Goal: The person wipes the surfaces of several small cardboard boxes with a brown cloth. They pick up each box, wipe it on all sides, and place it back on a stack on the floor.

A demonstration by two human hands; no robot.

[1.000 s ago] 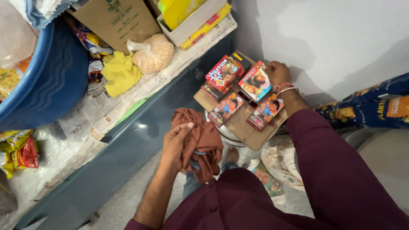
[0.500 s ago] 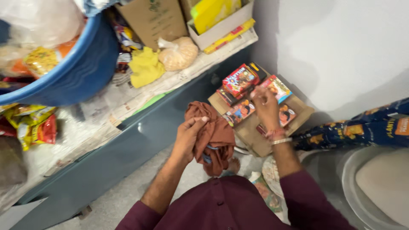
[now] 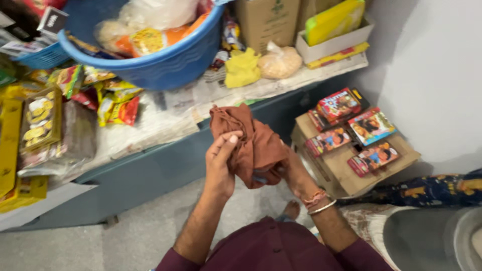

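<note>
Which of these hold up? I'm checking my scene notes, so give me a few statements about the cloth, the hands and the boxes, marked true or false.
1. Both hands hold the crumpled rust-brown cloth. True: the left hand grips its near side, and the right hand is underneath.
2. The round blue plastic tub sits on the floor. False: it stands on the paper-covered shelf.
3. Small colourful printed boxes lie on a flat brown cardboard box. True.
4. The right hand rests on the printed boxes. False: it is at the cloth, apart from them.
5. The right wrist is bare. False: it wears bangles.
</note>
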